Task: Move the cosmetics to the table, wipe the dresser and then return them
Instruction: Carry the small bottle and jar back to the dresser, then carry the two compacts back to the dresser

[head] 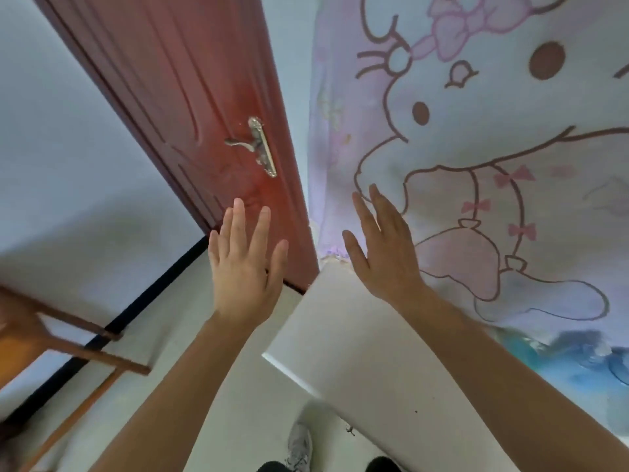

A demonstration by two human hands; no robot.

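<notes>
- A red door (190, 97) stands at 11 o'clock, and a white table (357, 352) corner at 5.
- The left hand (245, 267) and right hand (388, 253) are apart, flat and empty.
- No cosmetics show, so the person should probably face them before reaching.

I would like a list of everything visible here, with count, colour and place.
door: one, red-brown, upper centre
door handle: one, silvery, on door
cartoon cloth: one, pink-white, right
flat surface: one, white, lower right
wooden frame: one, brown, lower left
skirting strip: one, black, left wall foot
shoe: one, grey, bottom centre
left hand: one, bare, open, before the door
right hand: one, bare, open, before the cloth
</notes>
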